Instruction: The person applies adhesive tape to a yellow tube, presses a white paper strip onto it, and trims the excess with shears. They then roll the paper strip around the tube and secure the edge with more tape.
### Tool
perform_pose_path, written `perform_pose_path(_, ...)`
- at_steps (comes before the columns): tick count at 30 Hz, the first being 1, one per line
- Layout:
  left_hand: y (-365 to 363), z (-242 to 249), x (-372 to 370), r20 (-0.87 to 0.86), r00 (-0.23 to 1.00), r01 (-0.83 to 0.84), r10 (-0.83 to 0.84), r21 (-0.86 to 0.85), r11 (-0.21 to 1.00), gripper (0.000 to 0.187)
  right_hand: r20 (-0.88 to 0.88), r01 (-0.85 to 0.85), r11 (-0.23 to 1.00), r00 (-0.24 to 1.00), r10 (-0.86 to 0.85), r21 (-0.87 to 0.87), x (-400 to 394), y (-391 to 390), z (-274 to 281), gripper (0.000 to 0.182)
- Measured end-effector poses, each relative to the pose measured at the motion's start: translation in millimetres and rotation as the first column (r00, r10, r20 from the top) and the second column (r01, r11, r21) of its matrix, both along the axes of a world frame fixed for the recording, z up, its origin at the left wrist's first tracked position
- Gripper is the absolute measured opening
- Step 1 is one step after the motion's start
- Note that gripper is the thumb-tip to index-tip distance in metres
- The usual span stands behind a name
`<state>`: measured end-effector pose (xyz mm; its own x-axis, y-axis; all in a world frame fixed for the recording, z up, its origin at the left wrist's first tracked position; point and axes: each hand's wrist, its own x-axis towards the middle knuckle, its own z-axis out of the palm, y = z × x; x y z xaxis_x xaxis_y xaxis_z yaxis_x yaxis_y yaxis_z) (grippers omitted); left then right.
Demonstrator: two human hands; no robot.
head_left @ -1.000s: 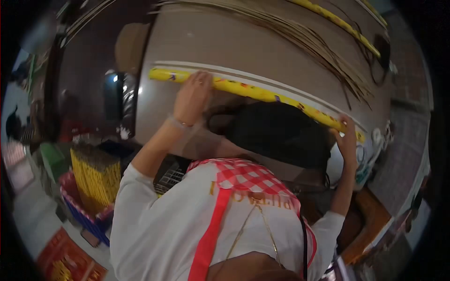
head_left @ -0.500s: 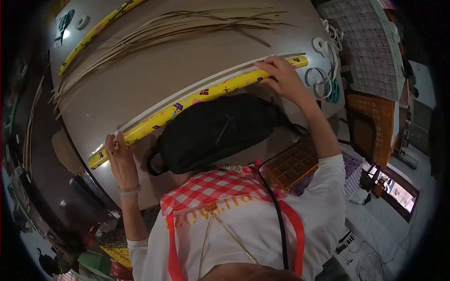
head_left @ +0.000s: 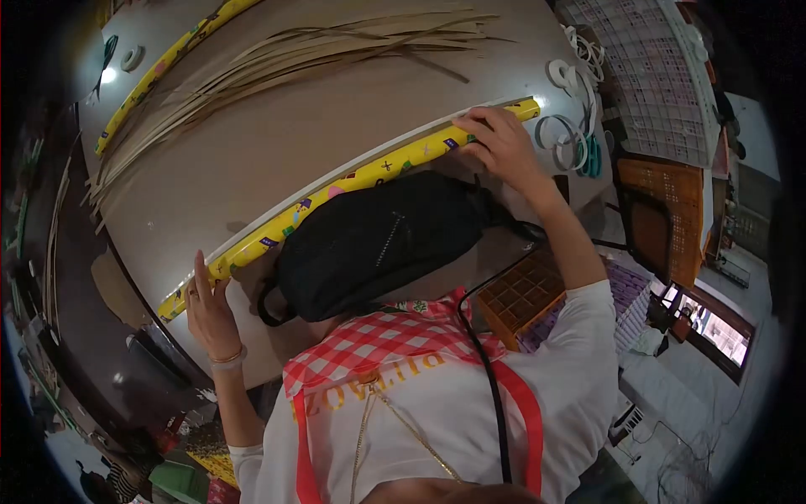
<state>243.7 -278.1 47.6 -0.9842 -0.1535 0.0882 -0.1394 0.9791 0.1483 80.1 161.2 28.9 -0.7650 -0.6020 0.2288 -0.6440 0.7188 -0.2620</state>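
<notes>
A long yellow patterned paper roll [head_left: 348, 181] lies slantwise across the table, with a thin pale strip [head_left: 311, 186] along its far edge. My left hand [head_left: 211, 319] rests at the roll's lower left end, index finger stretched up past it and thumb apart on the near side. Close to the other end, my right hand [head_left: 502, 151] has its fingers bent over the roll and its thumb on the near side. A black bag [head_left: 382, 239] sits against the middle of the roll, between my arms, and hides part of its near edge.
Long thin strips [head_left: 277, 67] lie in a loose bundle farther back, beside a second yellow roll [head_left: 159, 71]. Tape rolls [head_left: 558, 74] and teal-handled scissors [head_left: 591, 157] are at the right edge. A brown compartment tray [head_left: 520, 290] stands by my right elbow.
The printed pattern on the roll has shifted, so it has turned. My left index finger has straightened upward from a curled grip. My right hand stays near the same end.
</notes>
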Motion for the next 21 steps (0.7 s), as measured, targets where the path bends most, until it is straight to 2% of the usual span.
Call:
perform_pose_path(2,-3,-3,3,-0.066,0.996,0.060,-0.064,-0.053,0.997,0.044,0.015,0.053,0.999,0.998,-0.053,0.002,2,5,-3,0.041)
perform_pose_path(3,-6,-6,5,-0.016,0.999,0.034,-0.036,-0.104,0.994,0.035,0.037,0.035,0.999,0.999,-0.033,-0.042,2,7,-5,0.042)
perform_pose_path(6,-4,-6,5,-0.031,0.998,0.045,-0.047,-0.050,0.998,0.031,0.067,0.025,0.994,0.998,-0.018,-0.102,4,7,-5,0.041)
perform_pose_path(11,-5,-10,6,-0.056,0.995,0.083,-0.086,-0.059,0.995,0.032,0.106,0.034,0.987,0.994,-0.017,-0.156,1,8,-10,0.035)
perform_pose_path(14,-7,-16,6,-0.103,0.986,0.127,-0.134,-0.077,0.989,0.034,0.042,0.089,0.984,0.996,-0.083,-0.157,1,5,-7,0.037)
perform_pose_path(16,-6,-17,2,-0.129,0.979,0.148,-0.156,-0.069,0.986,0.036,-0.083,0.102,0.995,0.991,-0.101,0.004,1,3,-3,0.042)
perform_pose_path(18,-2,-13,-2,-0.106,0.975,0.185,-0.194,-0.086,0.979,0.041,-0.093,0.103,0.994,0.991,-0.099,0.034,-1,3,-3,0.044)
perform_pose_path(19,-3,-15,0,-0.029,0.988,0.148,-0.150,-0.062,0.987,0.045,-0.109,0.102,0.993,0.990,-0.095,0.067,-4,4,-5,0.046)
perform_pose_path(21,-4,-20,-3,-0.049,0.989,0.139,-0.142,-0.055,0.989,0.048,-0.131,0.083,0.996,0.988,-0.077,0.044,-6,4,-9,0.046)
